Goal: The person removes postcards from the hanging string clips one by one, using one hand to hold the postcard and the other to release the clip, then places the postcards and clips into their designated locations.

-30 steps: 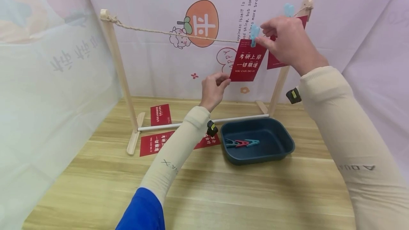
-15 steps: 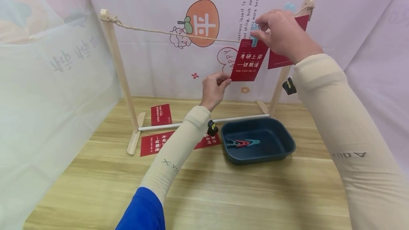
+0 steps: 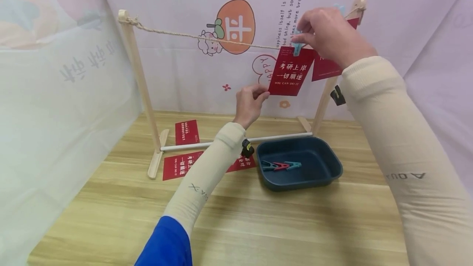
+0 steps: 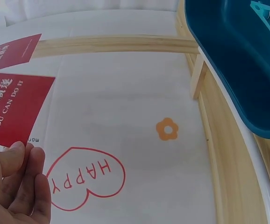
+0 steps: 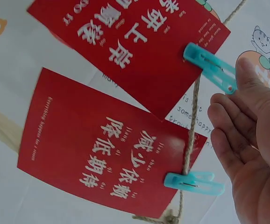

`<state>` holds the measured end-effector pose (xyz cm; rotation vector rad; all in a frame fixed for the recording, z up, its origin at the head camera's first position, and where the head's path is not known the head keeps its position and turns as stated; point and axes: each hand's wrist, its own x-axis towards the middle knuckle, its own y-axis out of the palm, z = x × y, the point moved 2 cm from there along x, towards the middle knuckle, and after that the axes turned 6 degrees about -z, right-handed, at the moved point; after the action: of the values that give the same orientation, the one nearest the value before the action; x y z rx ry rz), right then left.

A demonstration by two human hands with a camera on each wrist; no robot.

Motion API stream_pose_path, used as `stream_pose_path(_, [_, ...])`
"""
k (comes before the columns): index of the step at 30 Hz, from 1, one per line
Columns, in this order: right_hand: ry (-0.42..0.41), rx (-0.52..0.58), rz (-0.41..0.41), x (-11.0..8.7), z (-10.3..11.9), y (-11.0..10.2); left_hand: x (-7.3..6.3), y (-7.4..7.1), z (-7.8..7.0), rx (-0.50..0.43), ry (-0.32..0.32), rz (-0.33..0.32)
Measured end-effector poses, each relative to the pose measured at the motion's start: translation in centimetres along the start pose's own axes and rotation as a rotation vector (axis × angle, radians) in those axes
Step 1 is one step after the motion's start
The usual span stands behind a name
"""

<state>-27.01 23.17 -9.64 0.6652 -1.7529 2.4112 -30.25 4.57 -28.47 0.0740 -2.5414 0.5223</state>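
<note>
A red card [image 3: 290,78] with white lettering hangs at the rope [image 3: 184,35]. My left hand [image 3: 247,105] pinches its lower left corner between thumb and fingers, seen close up in the left wrist view. At the card's top edge sits a light blue clothespin [image 3: 297,48], biting card and rope together. My right hand [image 3: 330,36] pinches the clothespin's handle end; in the right wrist view its thumb lies on the handle. Beside it a second red card [image 5: 79,140] hangs from another light blue clothespin [image 5: 193,182], partly behind my right hand in the head view.
The rope runs between two wooden posts [image 3: 138,73] joined low down by a white rod [image 3: 192,146]. A dark blue basin [image 3: 325,175] holds several clothespins [image 3: 281,166]. More red cards [image 3: 186,132] lie on the wooden table [image 3: 258,225]. A printed cloth hangs behind.
My right hand has shifted slightly up and its fingers have come onto the clothespin's handles. My left hand keeps its pinch on the card's corner.
</note>
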Motion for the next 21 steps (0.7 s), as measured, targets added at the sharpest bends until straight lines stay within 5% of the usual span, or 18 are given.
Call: stream_pose_path(21, [-0.172, -0.117, -0.074, -0.5, 0.2, -1.4, 0.0, -0.2, -0.5, -0.018, 0.004, -0.023])
